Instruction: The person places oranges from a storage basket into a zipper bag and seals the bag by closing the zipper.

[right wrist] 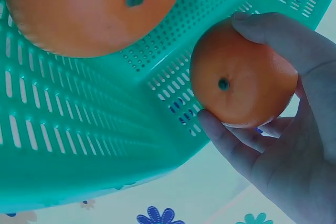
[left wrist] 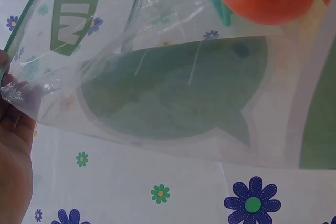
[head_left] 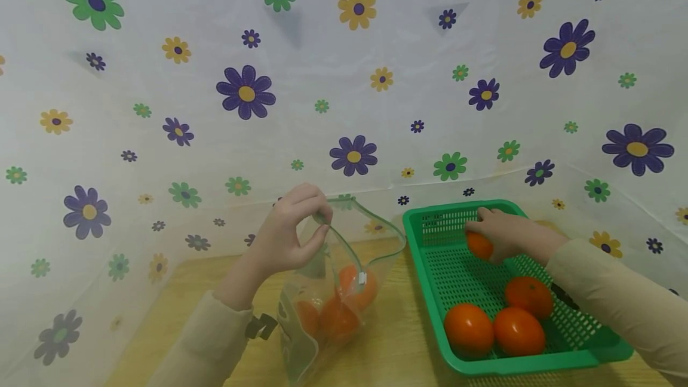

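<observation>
My left hand [head_left: 292, 229] pinches the rim of a clear zip bag [head_left: 301, 315] between thumb and fingers, and its mouth gapes toward the basket. Several oranges [head_left: 340, 318] lie in the bottom of the bag. Over the far part of the green basket [head_left: 430, 291], my right hand [head_left: 507, 235] grips an orange [head_left: 479, 245]. In the right wrist view, thumb and fingers curl round that orange [right wrist: 244, 77], its green stem end showing. Three more oranges [head_left: 469, 330] sit in the near end of the basket. Green print [left wrist: 178, 87] on the bag fills much of the left wrist view.
Bag and basket stand side by side on a wooden table [head_left: 398, 339], the basket to the right. A white curtain [head_left: 322, 46] with printed flowers hangs behind and around the table. A white zip slider [head_left: 362, 279] sits on the bag's near rim.
</observation>
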Demonstrator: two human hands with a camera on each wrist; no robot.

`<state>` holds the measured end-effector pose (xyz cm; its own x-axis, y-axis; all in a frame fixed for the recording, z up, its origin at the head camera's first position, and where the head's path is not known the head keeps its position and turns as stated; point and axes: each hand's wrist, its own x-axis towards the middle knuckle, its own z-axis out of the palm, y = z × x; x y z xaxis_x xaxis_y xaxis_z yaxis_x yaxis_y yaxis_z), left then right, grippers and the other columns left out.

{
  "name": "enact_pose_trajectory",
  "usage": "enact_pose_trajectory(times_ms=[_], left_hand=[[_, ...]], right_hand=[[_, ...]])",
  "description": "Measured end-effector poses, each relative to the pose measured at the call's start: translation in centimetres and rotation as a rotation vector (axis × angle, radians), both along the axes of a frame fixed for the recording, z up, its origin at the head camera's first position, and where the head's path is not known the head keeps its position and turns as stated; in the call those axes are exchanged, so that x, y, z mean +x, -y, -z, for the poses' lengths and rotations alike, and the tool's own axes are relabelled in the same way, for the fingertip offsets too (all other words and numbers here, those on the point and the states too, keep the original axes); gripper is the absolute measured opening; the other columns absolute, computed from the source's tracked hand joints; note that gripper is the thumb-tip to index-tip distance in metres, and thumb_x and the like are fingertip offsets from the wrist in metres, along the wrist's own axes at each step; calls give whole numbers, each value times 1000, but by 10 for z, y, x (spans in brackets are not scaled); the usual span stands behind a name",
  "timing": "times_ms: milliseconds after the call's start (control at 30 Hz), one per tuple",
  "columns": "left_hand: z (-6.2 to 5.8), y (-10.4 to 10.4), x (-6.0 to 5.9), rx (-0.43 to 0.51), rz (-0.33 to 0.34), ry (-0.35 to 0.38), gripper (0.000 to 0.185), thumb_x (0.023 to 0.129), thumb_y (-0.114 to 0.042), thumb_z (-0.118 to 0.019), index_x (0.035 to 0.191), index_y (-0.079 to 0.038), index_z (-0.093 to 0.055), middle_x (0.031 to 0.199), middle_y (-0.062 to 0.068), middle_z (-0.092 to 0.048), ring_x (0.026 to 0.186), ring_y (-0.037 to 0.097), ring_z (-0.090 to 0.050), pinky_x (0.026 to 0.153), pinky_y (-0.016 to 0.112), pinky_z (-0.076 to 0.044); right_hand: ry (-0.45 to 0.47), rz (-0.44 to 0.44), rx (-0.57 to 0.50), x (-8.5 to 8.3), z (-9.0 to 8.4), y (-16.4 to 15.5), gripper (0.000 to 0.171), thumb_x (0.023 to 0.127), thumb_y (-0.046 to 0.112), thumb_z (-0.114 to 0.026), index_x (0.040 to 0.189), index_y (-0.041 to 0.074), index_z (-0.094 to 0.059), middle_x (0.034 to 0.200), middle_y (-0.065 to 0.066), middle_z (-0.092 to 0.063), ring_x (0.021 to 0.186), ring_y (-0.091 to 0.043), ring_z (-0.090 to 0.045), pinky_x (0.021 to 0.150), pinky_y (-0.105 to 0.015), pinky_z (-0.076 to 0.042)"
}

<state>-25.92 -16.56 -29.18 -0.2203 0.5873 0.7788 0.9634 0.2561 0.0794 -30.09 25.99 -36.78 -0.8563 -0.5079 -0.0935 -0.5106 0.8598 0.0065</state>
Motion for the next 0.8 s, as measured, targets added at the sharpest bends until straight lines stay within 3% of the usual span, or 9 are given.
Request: enact_pose_trajectory(times_ms=[367,800], left_hand=[[0,-1,1,7,13,-1,19,78,7,-67,89,-8,-63,85,3,-60,84,17,-54,80,27,-48],[0,-2,1,12,19,-8,20,78,8,-66,89,-7,-63,85,3,-60,84,17,-54,80,27,-48]], right_hand=[[-26,-41,14,4,-8,11,64,73,17,-91,130,15,-64,119,-20,-57,95,-30,-57,71,-41,-58],[-57,-94,26,9,-13,20,64,72,15,-92,129,18,-63,118,-18,-57,95,-28,-58,70,-38,-59]])
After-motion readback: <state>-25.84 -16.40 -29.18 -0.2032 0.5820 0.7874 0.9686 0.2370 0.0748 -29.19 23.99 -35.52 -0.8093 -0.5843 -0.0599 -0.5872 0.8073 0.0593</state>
